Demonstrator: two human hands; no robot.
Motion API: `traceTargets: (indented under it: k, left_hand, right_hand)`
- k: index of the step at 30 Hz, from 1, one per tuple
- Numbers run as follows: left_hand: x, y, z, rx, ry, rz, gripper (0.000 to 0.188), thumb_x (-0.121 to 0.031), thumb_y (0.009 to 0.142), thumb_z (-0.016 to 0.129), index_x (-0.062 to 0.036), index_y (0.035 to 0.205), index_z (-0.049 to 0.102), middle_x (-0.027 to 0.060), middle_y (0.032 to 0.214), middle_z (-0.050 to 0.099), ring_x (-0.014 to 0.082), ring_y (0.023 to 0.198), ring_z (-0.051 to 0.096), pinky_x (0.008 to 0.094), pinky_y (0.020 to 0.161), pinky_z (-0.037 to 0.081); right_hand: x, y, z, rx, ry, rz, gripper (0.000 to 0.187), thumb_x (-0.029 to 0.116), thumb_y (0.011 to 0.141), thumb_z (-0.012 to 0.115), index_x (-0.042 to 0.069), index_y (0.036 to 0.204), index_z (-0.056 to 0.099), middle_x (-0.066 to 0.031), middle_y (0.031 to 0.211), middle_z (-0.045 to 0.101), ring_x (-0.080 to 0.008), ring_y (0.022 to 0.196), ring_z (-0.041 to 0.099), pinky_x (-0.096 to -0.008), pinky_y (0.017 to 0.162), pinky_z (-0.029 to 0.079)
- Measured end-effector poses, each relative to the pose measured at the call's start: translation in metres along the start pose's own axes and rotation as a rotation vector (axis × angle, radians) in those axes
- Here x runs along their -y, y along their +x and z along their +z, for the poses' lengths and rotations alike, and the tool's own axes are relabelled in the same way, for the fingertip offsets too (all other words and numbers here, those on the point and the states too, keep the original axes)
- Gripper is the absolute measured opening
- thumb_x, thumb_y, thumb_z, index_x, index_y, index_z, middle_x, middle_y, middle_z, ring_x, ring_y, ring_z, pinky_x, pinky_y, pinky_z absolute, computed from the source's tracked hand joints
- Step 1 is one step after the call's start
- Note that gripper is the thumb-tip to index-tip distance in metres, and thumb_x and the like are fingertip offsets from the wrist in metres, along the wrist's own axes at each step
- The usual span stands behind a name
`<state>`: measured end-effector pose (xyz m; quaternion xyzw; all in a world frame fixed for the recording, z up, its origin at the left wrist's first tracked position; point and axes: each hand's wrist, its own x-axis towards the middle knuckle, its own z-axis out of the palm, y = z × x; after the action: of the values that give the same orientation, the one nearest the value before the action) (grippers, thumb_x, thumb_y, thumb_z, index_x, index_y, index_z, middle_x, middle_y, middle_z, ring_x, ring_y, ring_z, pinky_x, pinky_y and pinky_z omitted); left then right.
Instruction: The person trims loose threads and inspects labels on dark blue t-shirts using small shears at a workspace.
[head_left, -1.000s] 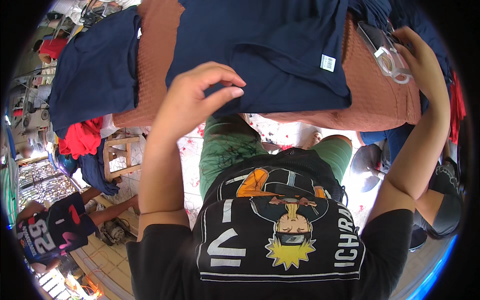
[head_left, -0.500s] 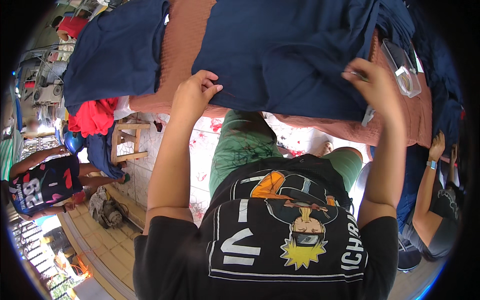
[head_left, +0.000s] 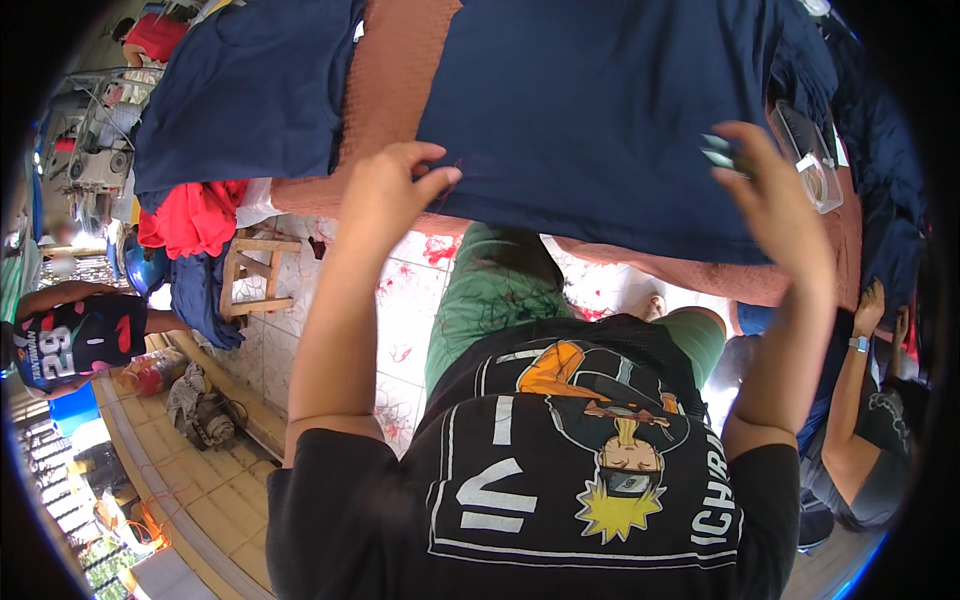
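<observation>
A dark navy garment (head_left: 600, 130) lies spread flat over the table's near edge, its lower border hanging a little over. At its left corner is my left hand (head_left: 395, 190), thumb and index finger apart. Thin red thread (head_left: 458, 168) shows beside the thumb tip. My right hand (head_left: 775, 200) is above the garment's right side, fingers curled around small thread snips (head_left: 717, 152). Two pale greenish blade ends point left from the fingers; the rest of the tool is hidden in the hand.
A brown textured cloth (head_left: 385, 90) covers the table. Another navy garment (head_left: 250, 100) lies at left, above red cloth (head_left: 195, 220) and a wooden stool (head_left: 262, 270). A clear plastic case (head_left: 815, 165) sits at right. Co-workers are at left (head_left: 85, 340) and right (head_left: 860, 420).
The garment's right part now lies flatter, its fold gone. My right hand has moved slightly right, and the snips' blades have come into sight. My left hand's index finger and thumb remain apart.
</observation>
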<state>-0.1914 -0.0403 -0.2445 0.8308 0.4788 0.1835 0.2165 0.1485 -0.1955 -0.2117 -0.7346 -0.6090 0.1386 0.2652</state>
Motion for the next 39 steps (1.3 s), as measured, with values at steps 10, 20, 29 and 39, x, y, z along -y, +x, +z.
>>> traceTargets:
  k: [10, 20, 29, 39]
  left_hand:
    - [0.017, -0.017, 0.048, -0.202, -0.131, 0.175, 0.016, -0.011, 0.079, 0.073, -0.0006, 0.092, 0.071, 0.0105, 0.093, 0.069, 0.0279, 0.084, 0.067, 0.0357, 0.073, 0.053]
    - [0.02, -0.007, 0.03, 0.035, -0.469, -0.076, 0.015, -0.012, 0.085, 0.067, 0.0005, 0.093, 0.07, 0.0133, 0.089, 0.071, 0.022, 0.077, 0.069, 0.0315, 0.07, 0.054]
    - [0.015, -0.005, 0.026, 0.072, -0.491, -0.165, 0.019, -0.015, 0.085, 0.067, 0.0015, 0.094, 0.07, 0.0128, 0.087, 0.071, 0.0187, 0.078, 0.069, 0.0288, 0.069, 0.052]
    - [0.016, -0.002, 0.027, 0.098, -0.5, -0.217, 0.021, -0.017, 0.086, 0.067, 0.0006, 0.096, 0.07, 0.0111, 0.084, 0.072, 0.0146, 0.074, 0.068, 0.0273, 0.067, 0.052]
  right_hand:
    - [0.081, 0.044, 0.154, 0.076, 0.257, -0.361, 0.018, 0.007, 0.087, 0.061, 0.006, 0.105, 0.06, -0.01, 0.103, 0.06, -0.0335, 0.09, 0.063, -0.0427, 0.076, 0.051]
    - [0.085, 0.045, 0.164, 0.061, 0.151, -0.412, 0.016, 0.007, 0.085, 0.062, 0.006, 0.102, 0.063, -0.0071, 0.1, 0.06, -0.0287, 0.094, 0.062, -0.0403, 0.076, 0.051]
    - [0.093, 0.046, 0.163, -0.005, 0.06, -0.426, 0.017, 0.007, 0.083, 0.064, 0.006, 0.1, 0.063, -0.0065, 0.097, 0.059, -0.0274, 0.092, 0.061, -0.0401, 0.075, 0.052]
    - [0.091, 0.047, 0.169, -0.004, 0.041, -0.416, 0.017, 0.008, 0.084, 0.063, 0.006, 0.101, 0.063, -0.0065, 0.098, 0.059, -0.027, 0.092, 0.062, -0.0395, 0.075, 0.052]
